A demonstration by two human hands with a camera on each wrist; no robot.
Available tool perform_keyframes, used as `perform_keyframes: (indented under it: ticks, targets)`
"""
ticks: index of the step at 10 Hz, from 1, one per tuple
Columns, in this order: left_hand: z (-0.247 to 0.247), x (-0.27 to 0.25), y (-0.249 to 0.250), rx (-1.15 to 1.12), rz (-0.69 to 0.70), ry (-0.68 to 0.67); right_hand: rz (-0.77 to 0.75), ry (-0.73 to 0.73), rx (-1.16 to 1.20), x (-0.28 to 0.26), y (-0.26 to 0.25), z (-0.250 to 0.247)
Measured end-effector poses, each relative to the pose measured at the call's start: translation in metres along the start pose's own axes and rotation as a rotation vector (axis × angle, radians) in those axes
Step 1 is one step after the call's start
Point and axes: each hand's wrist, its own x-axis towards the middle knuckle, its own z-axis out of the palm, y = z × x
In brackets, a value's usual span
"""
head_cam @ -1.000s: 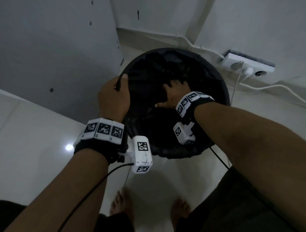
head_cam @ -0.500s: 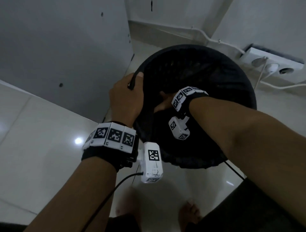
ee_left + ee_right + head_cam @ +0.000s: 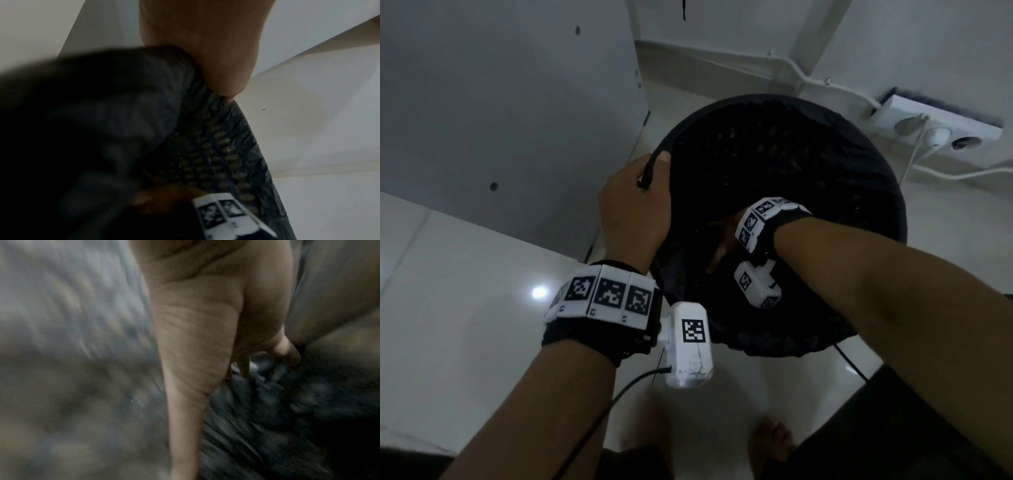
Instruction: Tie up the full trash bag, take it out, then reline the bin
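A round black mesh bin [image 3: 873,161] stands on the floor with a black trash bag [image 3: 774,164] lining it and folded over the rim. My left hand [image 3: 637,205] grips the rim on the left, thumb over the bag's edge; the thumb [image 3: 216,56] presses the bag [image 3: 102,113] against the mesh wall [image 3: 216,154]. My right hand [image 3: 722,240] reaches deep inside the bin, and only part of it shows past the wrist band. In the blurred right wrist view its fingers [image 3: 189,386] point straight down onto the crumpled bag [image 3: 267,418].
A white cabinet panel [image 3: 500,102] stands close on the bin's left. A white power strip [image 3: 935,126] with a plug and cable lies behind the bin at the right, by the wall. My bare feet [image 3: 774,442] are on the glossy tile floor [image 3: 465,291] in front.
My right hand has sunk from the bag's upper part deep into the bin, pushing the bag down. The left hand keeps its grip on the rim.
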Motion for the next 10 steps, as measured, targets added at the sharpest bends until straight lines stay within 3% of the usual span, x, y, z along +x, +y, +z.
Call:
perform_keyframes:
  ticks: [1,2,3,4,5,6,7,8,10]
  targets:
    - [0.0,0.005,0.003,-0.003,-0.007,-0.01,-0.047,0.069,0.04,-0.024,0.002,-0.027]
    - [-0.001,0.017,0.004,0.001,-0.017,-0.008,-0.079,0.289,0.083,-0.07,0.012,-0.066]
    - [0.002,0.026,0.01,0.004,-0.036,-0.002,-0.093,0.409,0.199,-0.103,0.018,-0.083]
    - [0.004,0.03,0.02,0.025,-0.118,0.076,-0.112,0.784,0.405,-0.128,0.034,-0.091]
    - [0.004,0.033,0.031,-0.051,-0.224,0.137,-0.061,1.203,0.446,-0.134,0.047,-0.085]
    - [0.008,0.043,0.04,-0.107,-0.306,0.182,0.187,1.515,0.501,-0.123,0.061,-0.06]
    - [0.012,0.047,0.043,-0.149,-0.332,0.208,0.228,1.456,0.794,-0.105,0.064,-0.043]
    - [0.015,0.051,0.048,-0.172,-0.355,0.196,0.213,1.498,1.035,-0.088,0.067,-0.035]
    - [0.004,0.059,0.061,-0.057,-0.402,0.108,0.231,1.393,1.056,-0.114,0.071,-0.045]
